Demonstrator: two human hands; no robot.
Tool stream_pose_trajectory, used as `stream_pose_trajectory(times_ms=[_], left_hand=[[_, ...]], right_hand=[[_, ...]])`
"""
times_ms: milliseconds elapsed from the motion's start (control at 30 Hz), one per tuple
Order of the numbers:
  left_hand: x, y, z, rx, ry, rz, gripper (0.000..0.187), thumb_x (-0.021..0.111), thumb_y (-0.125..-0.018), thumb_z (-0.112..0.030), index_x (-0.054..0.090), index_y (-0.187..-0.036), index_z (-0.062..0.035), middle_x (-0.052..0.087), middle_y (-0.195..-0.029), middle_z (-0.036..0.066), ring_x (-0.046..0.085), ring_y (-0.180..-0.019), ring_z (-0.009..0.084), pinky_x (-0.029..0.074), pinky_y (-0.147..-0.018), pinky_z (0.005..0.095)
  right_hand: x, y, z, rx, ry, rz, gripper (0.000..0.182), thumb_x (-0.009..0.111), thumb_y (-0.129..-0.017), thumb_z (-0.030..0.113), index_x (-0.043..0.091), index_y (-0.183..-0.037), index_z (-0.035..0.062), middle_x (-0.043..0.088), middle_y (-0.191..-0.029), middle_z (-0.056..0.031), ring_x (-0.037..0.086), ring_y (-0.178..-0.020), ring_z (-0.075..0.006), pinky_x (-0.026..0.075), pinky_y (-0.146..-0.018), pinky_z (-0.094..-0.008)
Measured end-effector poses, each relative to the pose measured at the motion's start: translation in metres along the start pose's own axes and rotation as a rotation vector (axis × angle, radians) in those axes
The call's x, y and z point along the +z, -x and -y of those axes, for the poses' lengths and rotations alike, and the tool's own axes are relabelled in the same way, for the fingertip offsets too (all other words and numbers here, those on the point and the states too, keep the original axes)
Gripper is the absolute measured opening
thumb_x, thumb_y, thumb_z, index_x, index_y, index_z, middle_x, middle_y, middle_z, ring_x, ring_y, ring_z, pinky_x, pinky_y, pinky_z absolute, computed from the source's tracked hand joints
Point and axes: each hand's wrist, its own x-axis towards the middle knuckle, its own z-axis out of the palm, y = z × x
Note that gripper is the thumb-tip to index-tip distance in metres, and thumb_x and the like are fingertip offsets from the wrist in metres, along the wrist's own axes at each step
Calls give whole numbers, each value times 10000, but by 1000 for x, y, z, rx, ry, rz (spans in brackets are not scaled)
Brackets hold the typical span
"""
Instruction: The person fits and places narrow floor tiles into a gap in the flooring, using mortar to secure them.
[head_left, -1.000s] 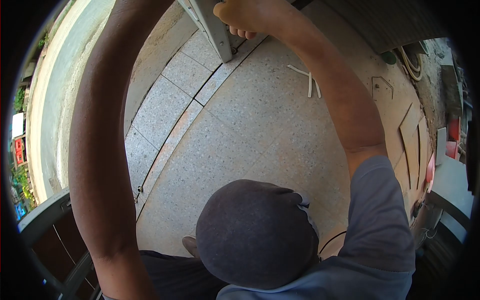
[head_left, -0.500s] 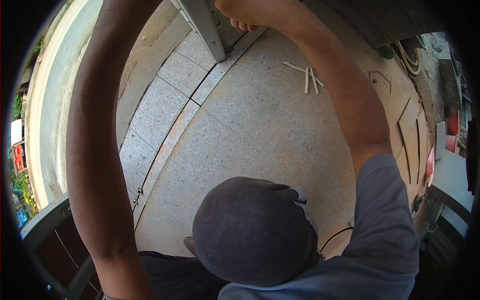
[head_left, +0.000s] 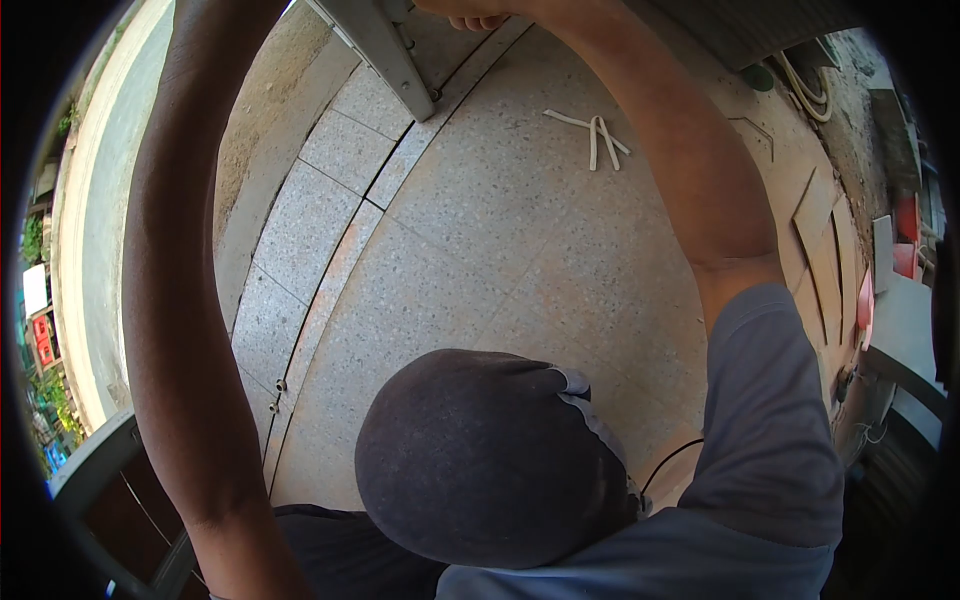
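My right hand (head_left: 470, 14) is at the top edge, mostly cut off, with its fingers curled. Whatever those fingers may hold lies beyond the frame. My left forearm (head_left: 180, 230) reaches up the left side, and the hand at its end is out of view. Between the arms, close to my right hand, a grey metal post (head_left: 378, 62) with bolts along it stands at the floor track (head_left: 372, 195). A dark, rounded, cap-like shape (head_left: 480, 460) fills the lower middle, beside a grey sleeve (head_left: 765, 400).
White strips (head_left: 597, 142) lie on the speckled tile floor (head_left: 450, 240). Flat boards (head_left: 818, 250), a bent rod (head_left: 757, 130) and a coiled hose (head_left: 808, 90) are at the right. Small metal fittings (head_left: 278, 396) sit by the track. A dark frame (head_left: 95, 470) is at lower left.
The view has shifted, so the post, track and strips appear slightly further left and up. My right hand sits higher, with less of it showing, its fingers still curled.
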Motion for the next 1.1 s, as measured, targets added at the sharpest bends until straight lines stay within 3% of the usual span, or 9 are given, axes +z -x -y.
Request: stream_pose_trajectory(times_ms=[33, 133, 233, 333, 433, 533, 633, 1033, 1100], left_hand=[[-12, 2, -1, 58, 119, 70, 161, 627, -849, -119, 645, -848, 41, 602, -666, 58, 591, -601, 152, 471, -557, 329], [-30, 4, -1, 128, 333, 220, 161, 619, -851, -123, 637, -832, 36, 584, -657, 48, 579, -605, 146, 460, -558, 331], [-1, -35, 55, -6, 526, 425, 164, 612, -852, -129, 629, -821, 32, 569, -652, 40, 568, -614, 141, 451, -562, 331], [-16, -10, 8, -27, 233, 235, 170, 607, -853, -136, 624, -815, 29, 555, -649, 33, 560, -626, 137, 446, -569, 331], [-16, 1, -3, 36, 319, 128, 172, 605, -853, -137, 633, -835, 32, 566, -657, 33, 577, -644, 144, 455, -583, 336], [-31, 2, -10, 54, 288, 233, 187, 625, -862, -141, 643, -931, 32, 609, -747, 60, 609, -715, 157, 488, -636, 337], [-18, 6, -2, 44, 337, 137, 239, 646, -873, -149, 634, -1026, 36, 641, -847, 94, 631, -786, 174, 514, -693, 336], [-19, -11, 9, -143, 147, 316, 230, 649, -893, -161, 654, -1019, 31, 663, -827, 106, 642, -758, 183, 525, -703, 345], [-19, 3, -3, 10, 282, 145, 212, 644, -898, -172, 667, -930, 36, 666, -759, 102, 643, -705, 173, 497, -635, 353]], right_hand=[[-3, 2, -1, 25, -41, -12, 178, 610, -763, 67, 753, -702, -19, 684, -697, -252, 704, -654, -376, 555, -651, -467], [10, -34, -22, -376, 602, 222, 166, 616, -749, 67, 755, -714, -18, 686, -722, -259, 703, -651, -375, 549, -639, -460], [11, -28, -24, -271, 262, 69, 174, 618, -753, 65, 748, -734, -48, 684, -731, -270, 694, -623, -375, 535, -596, -469], [-21, 23, 10, 149, -340, 119, 193, 614, -773, 74, 743, -749, -67, 685, -729, -278, 689, -602, -374, 520, -569, -492], [12, -5, 3, -38, -254, 65, 227, 588, -810, 87, 742, -746, -67, 681, -716, -283, 694, -598, -376, 532, -572, -497], [32, -48, 4, -197, 66, 297, 265, 547, -834, 94, 743, -735, -55, 687, -712, -272, 716, -632, -370, 562, -604, -482], [40, -19, 10, -204, -144, -41, 282, 534, -840, 94, 737, -729, -68, 691, -709, -263, 732, -648, -346, 583, -616, -458], [4, -10, 12, -56, -365, 319, 256, 524, -833, 33, 713, -717, -93, 681, -714, -307, 727, -615, -344, 587, -588, -449], [4, -11, 14, 31, -330, 355, 252, 525, -852, 88, 610, -626, 15, 553, -577, -155, 565, -485, -229, 473, -476, -350]])
